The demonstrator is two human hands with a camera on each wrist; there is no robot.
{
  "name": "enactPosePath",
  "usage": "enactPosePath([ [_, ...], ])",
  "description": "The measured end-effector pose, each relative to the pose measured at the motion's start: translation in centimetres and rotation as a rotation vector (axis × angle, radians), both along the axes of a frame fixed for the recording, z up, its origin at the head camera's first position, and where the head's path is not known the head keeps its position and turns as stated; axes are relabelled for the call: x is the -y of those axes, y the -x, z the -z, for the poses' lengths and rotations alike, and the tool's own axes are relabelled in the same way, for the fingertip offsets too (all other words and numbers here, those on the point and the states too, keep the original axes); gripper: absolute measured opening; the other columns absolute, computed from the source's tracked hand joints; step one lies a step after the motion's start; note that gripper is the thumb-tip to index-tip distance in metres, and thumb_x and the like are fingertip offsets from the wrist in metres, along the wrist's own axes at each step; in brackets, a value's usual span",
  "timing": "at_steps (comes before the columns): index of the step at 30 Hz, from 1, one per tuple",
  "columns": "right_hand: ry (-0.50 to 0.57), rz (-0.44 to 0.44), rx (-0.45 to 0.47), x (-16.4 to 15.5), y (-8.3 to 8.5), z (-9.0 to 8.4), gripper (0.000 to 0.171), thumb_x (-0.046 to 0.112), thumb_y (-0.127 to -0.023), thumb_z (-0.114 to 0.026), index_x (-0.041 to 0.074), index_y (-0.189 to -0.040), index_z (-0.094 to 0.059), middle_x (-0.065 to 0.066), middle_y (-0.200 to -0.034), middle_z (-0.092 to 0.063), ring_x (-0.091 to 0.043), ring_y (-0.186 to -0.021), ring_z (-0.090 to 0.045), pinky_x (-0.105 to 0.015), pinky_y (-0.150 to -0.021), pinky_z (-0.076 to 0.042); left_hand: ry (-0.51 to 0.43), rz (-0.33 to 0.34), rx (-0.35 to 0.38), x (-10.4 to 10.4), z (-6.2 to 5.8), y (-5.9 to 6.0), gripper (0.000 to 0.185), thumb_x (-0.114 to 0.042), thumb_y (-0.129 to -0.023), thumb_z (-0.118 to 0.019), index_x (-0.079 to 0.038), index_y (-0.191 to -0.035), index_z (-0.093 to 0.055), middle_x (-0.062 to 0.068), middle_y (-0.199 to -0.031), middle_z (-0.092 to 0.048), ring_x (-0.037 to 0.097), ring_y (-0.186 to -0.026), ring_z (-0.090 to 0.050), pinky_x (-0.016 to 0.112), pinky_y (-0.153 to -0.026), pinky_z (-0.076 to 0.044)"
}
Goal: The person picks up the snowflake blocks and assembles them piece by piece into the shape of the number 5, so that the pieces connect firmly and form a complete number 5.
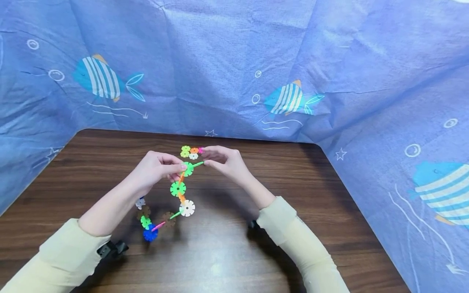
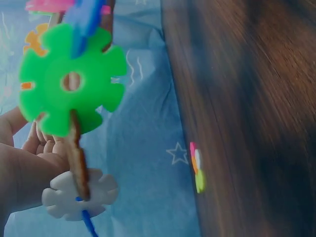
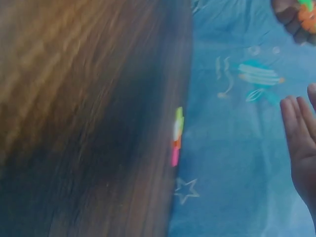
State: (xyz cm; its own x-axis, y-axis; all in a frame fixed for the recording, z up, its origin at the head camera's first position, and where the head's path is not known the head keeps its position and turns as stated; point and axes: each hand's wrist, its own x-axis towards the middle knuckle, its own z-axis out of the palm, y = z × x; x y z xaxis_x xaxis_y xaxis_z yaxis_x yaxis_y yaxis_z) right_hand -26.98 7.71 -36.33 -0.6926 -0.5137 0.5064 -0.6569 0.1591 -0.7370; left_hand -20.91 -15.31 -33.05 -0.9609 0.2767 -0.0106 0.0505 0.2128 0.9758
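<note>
My left hand pinches a green notched disc between thumb and fingers. The disc belongs to a hanging chain of interlocked plastic snowflake discs. Below it follow another green disc, orange ones and a white disc. A blue disc forms the bottom of the loop, and the chain climbs again toward the left wrist, partly hidden by the arm. A light green disc sticks out edge-on at the chain's upper end. My right hand is beside it, thumb tip right at its edge, fingers apart from the thumb.
Several loose discs, yellow-green, orange, white and pink, lie near the far edge of the brown wooden table. A blue cloth with printed fish hangs behind and along the right side.
</note>
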Motion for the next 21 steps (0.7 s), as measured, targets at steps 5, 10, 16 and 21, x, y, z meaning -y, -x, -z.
enactPosePath([
  [5, -0.142, 0.086, -0.015, 1.0, 3.6, 2.3, 0.031, 0.008, -0.083, -0.072, 0.004, -0.113, -0.066, -0.008, -0.11, -0.069, -0.021, -0.102, -0.065, -0.034, -0.087, -0.052, 0.012, -0.017, 0.002, 0.9, 0.1, 0.2, 0.035, -0.02, -0.084, -0.072, 0.01, -0.099, -0.066, -0.003, -0.069, -0.068, 0.013, -0.063, -0.063, 0.033, -0.066, -0.056],
  [10, -0.337, 0.15, -0.083, 2.1, 6.4, 4.2, 0.03, 0.012, -0.084, -0.071, 0.006, -0.113, -0.067, -0.008, -0.111, -0.068, -0.019, -0.108, -0.061, -0.033, -0.094, -0.047, -0.001, -0.034, 0.014, 1.8, 0.4, 0.5, 0.031, -0.019, -0.084, -0.072, 0.008, -0.099, -0.068, -0.004, -0.068, -0.067, 0.013, -0.062, -0.063, 0.032, -0.066, -0.056],
  [16, -0.503, 0.222, -0.043, 2.2, 9.0, 5.8, 0.037, 0.015, -0.085, -0.071, 0.007, -0.121, -0.063, -0.007, -0.122, -0.063, -0.02, -0.118, -0.054, -0.031, -0.103, -0.04, -0.022, -0.038, 0.022, 2.9, 1.0, 0.7, 0.019, -0.019, -0.085, -0.071, -0.001, -0.092, -0.071, -0.004, -0.068, -0.065, 0.011, -0.062, -0.062, 0.031, -0.065, -0.055],
  [21, -0.651, 0.226, 0.004, 1.9, 10.3, 6.6, 0.049, 0.023, -0.089, -0.066, 0.008, -0.134, -0.052, -0.011, -0.138, -0.05, -0.023, -0.131, -0.042, -0.034, -0.11, -0.031, -0.02, -0.029, 0.034, 3.6, 1.2, 0.9, 0.017, -0.02, -0.086, -0.07, -0.004, -0.092, -0.071, -0.004, -0.069, -0.065, 0.011, -0.063, -0.062, 0.031, -0.066, -0.055],
])
